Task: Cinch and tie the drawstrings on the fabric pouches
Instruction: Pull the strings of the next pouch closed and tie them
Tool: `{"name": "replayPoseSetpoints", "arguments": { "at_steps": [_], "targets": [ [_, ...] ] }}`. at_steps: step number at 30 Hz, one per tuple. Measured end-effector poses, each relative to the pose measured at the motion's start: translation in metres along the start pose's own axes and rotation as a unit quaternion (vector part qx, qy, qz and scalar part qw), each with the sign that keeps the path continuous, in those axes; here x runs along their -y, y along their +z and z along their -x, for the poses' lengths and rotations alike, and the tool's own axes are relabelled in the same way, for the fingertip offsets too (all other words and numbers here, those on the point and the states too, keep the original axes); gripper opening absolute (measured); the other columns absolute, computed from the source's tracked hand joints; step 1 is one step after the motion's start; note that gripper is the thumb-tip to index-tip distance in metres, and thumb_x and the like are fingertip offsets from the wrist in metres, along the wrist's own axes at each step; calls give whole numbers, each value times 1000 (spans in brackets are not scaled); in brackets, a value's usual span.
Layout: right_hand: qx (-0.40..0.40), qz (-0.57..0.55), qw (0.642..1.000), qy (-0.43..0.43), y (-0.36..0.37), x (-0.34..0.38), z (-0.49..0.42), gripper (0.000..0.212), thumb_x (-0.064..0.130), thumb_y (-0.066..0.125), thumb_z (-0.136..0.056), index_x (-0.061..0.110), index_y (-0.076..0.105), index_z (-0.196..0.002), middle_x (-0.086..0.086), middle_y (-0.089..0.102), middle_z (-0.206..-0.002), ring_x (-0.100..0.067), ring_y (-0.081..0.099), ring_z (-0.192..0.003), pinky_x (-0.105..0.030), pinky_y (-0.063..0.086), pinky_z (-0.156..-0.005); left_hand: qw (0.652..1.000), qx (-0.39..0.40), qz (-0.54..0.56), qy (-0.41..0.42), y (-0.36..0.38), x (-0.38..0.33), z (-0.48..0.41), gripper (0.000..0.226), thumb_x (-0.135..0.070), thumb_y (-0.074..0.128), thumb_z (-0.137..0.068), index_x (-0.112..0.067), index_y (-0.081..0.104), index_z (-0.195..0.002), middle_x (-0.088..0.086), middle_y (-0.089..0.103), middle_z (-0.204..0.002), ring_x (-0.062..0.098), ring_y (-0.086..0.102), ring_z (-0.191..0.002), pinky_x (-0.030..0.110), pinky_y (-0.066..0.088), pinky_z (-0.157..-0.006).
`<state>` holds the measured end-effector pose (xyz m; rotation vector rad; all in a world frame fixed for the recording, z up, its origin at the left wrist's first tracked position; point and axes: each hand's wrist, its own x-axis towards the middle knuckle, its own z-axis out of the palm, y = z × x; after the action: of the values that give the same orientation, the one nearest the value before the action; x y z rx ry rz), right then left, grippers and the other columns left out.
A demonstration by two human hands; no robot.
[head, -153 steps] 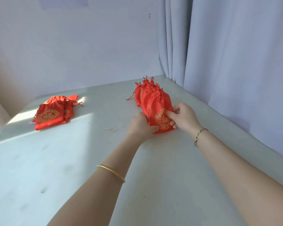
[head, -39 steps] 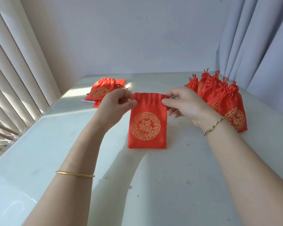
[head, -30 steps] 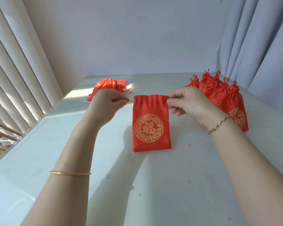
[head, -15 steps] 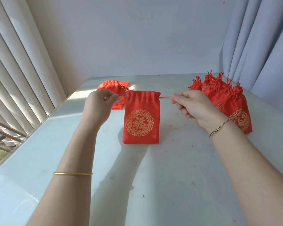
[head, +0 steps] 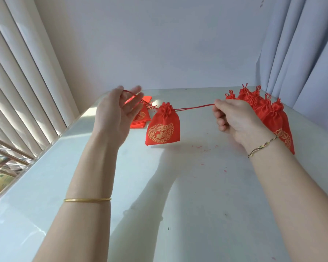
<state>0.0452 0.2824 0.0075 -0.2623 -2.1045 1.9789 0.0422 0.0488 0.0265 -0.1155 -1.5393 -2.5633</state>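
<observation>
One pale glossy table (head: 178, 186) in a room corner: plain wall (head: 159, 44) behind, grey curtain (head: 301, 53) right, vertical blinds (head: 17, 72) left, sun striking the far left of the top. A few red flecks (head: 199, 147) lie mid-table.

Counts:
- 1 red pouch (head: 163, 127) with a gold emblem, mouth gathered, slung between the hands above table centre. Can't tell if its bottom edge touches the top.
- 2 cords out of it: left drawstring (head: 133, 97), right drawstring (head: 195, 107), the right one taut.
- Row of tied pouches (head: 273, 118) at far right, overlapping; at least 5 knotted tops show.
- Flat stack of pouches (head: 140, 116) far left, partly behind the left hand; count unclear.

Left hand (head: 119, 114): fingers straight and spread, cord looped across them. Right hand (head: 233, 118): fingers curled, pinching its cord at the end.

Gold bangle (head: 87, 200) on the left forearm, braided bracelet (head: 261, 147) on the right wrist.
</observation>
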Motion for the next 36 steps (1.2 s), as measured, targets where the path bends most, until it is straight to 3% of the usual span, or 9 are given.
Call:
{"name": "replayPoseSetpoints", "arguments": {
  "at_steps": [2,5,9,12,15,20,25,31,36],
  "targets": [
    [33,-19,999,-13,3,9,8,29,23,50,-95,16,54,-66,2,47,-59,-5,39,-36,-16,33,-39,996,84,9,-18,11,-1,6,36,-23,33,-101,-16,41,-66,2,70,-75,19,70,-85,30,53,-80],
    [85,-45,994,-55,13,24,22,29,23,50,-95,15,57,-68,3,48,-59,-7,41,-41,-17,36,-42,989,135,-66,-6,26,0,15,30,-25,41,-99,-12,56,-76,0,55,-65,12,57,-57,28,54,-65],
    [99,-37,985,-133,23,42,39,29,21,52,-94,14,60,-68,1,46,-59,-7,36,-42,-18,28,-41,959,178,-218,17,32,-2,23,14,-13,61,-89,-4,68,-97,-2,52,-65,9,43,-56,20,41,-56],
    [110,-41,977,-176,27,50,49,29,20,53,-94,13,61,-67,2,46,-57,-9,35,-44,-19,28,-42,931,208,-299,20,36,-6,31,13,-10,65,-85,-7,70,-97,-2,58,-69,7,42,-56,21,38,-59],
    [119,-48,974,-185,31,53,54,29,20,54,-94,13,62,-67,3,48,-57,-9,38,-46,-18,30,-43,917,224,-329,23,41,-6,36,14,-14,67,-83,-4,70,-92,-12,49,-51,5,38,-48,19,35,-54],
    [126,-56,982,-126,32,48,48,39,34,42,-98,14,68,-77,1,60,-67,-10,47,-51,-20,36,-45,928,223,-298,19,41,-6,35,13,-13,61,-88,-5,70,-84,-7,45,-51,8,34,-50,19,30,-50],
    [195,34,978,-68,27,43,45,24,11,47,-87,10,70,-84,-6,70,-82,-13,50,-55,-21,31,-46,937,216,-275,16,38,-9,33,18,-12,55,-92,-5,68,-83,-2,46,-57,8,36,-51,17,31,-50],
    [200,76,972,-97,28,39,45,10,12,60,-86,12,65,-78,-2,65,-71,-6,52,-52,-18,34,-47,943,208,-259,15,35,-8,30,16,-11,53,-93,-7,65,-84,-3,56,-60,6,43,-49,15,37,-48],
    [145,56,977,-148,27,39,41,13,13,64,-79,14,62,-66,-1,64,-72,-8,57,-69,-22,42,-59,957,174,-234,5,33,-6,26,14,-8,55,-92,-6,58,-78,1,66,-65,6,54,-52,15,44,-49]
  ]
}}
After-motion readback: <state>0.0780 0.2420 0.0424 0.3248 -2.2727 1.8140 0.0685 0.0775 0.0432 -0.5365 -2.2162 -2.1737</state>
